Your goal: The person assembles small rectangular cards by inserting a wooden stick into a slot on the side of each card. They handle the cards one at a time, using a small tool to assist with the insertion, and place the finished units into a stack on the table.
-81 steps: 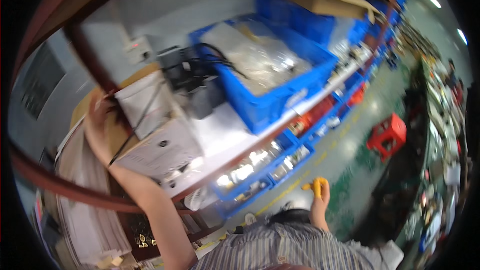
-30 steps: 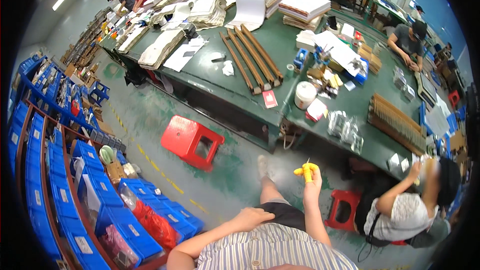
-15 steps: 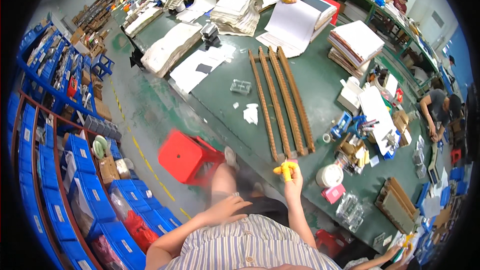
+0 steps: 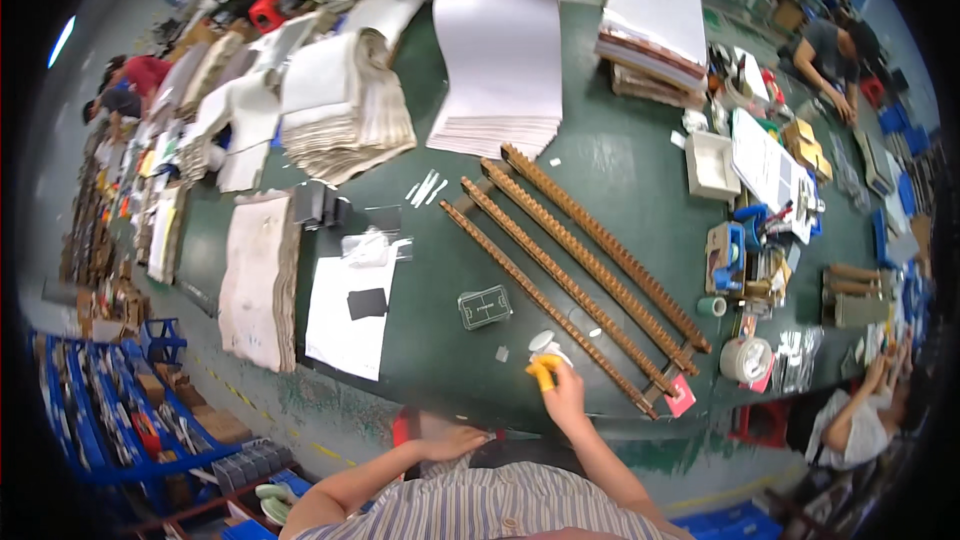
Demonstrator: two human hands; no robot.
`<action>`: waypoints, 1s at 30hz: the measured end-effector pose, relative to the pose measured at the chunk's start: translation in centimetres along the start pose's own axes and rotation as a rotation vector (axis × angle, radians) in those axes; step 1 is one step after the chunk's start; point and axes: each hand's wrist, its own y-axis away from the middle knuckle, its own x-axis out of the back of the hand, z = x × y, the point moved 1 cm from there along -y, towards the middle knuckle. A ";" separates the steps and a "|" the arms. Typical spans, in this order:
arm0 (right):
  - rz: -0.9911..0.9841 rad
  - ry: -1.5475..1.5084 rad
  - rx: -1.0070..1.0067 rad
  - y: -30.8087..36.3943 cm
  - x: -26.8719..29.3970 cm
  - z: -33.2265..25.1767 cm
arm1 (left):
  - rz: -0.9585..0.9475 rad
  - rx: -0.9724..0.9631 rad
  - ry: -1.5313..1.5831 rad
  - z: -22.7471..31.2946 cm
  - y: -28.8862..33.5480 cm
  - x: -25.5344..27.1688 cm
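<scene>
My right hand [image 4: 563, 398], with yellow covers on some fingertips, hovers by the table's near edge, fingers loosely bent and apart. It appears to hold nothing. Just beyond its fingertips lies a crumpled white wad [image 4: 548, 348], and I cannot tell whether they touch. Low over my lap, near the red stool, my left hand [image 4: 455, 443] is empty, its fingers stretched out. Several long brown notched strips [image 4: 585, 265] lie slanting across the table to the right of my right hand. Left of the strips sits a clear flat plastic case [image 4: 484, 307].
A white sheet [image 4: 345, 345] with a dark card and a thick paper stack [image 4: 258, 280] lie at left. A co-worker handles large sheets [image 4: 498, 70] across the table. A white tray [image 4: 712, 165], blue holders and a tape roll [image 4: 746, 360] stand at right. A red stool [image 4: 405, 427] is below the edge.
My view has swung and I am now closer to the table, with the red stool mostly beneath its edge. My right hand has moved from the strips' near ends to beside the white wad.
</scene>
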 end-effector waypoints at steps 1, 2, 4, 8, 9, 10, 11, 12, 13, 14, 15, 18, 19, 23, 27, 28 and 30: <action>-0.006 0.047 0.018 0.0 -2.1 0.8 | 0.096 -0.058 -0.176 0.5 1.4 1.1; -0.021 0.093 0.037 0.2 -3.5 1.4 | 0.092 -0.034 -0.283 0.4 1.9 2.1; 0.016 0.157 0.079 -0.1 -5.3 2.0 | 0.109 0.035 -0.481 -0.2 2.7 2.5; 0.121 0.230 0.220 -0.4 -6.5 5.0 | 0.033 0.452 -0.026 -4.9 -1.2 0.2; 0.119 0.221 0.214 -0.5 -6.7 5.1 | 0.038 0.506 0.026 -6.1 -2.1 0.2; 0.115 0.213 0.209 -0.6 -6.9 5.0 | 0.042 0.546 0.049 -7.3 -2.5 -0.1; 0.130 0.220 0.205 -0.5 -7.0 4.9 | 0.047 0.572 0.026 -8.4 -2.8 0.7; 0.144 0.227 0.200 -0.3 -7.1 5.0 | 0.043 0.587 0.002 -9.3 -3.2 0.9; 0.158 0.239 0.202 -0.5 -6.9 4.9 | 0.044 0.593 -0.006 -9.9 -3.4 1.6; 0.171 0.257 0.189 -0.3 -7.0 4.9 | 0.037 0.593 -0.015 -10.5 -3.6 1.8; 0.160 0.275 0.190 -0.3 -7.1 4.8 | 0.046 0.601 -0.004 -10.9 -3.7 1.6; 0.184 0.322 0.178 -0.4 -7.4 4.8 | 0.047 0.578 0.006 -12.1 -4.9 2.0; 0.189 0.313 0.178 -0.6 -7.6 4.8 | 0.054 0.585 0.019 -12.3 -4.8 1.6; 0.234 0.310 0.180 -0.9 -7.9 4.7 | 0.066 0.586 0.028 -13.2 -5.6 1.2; 0.308 0.262 0.072 0.3 -7.7 5.9 | 0.076 0.576 0.031 -14.1 -6.4 0.7; 0.345 0.239 0.019 0.6 -7.7 6.1 | 0.067 0.568 0.022 -14.5 -6.7 1.0; 0.370 0.272 0.053 0.3 -7.9 5.8 | 0.064 0.549 0.014 -15.1 -7.4 1.2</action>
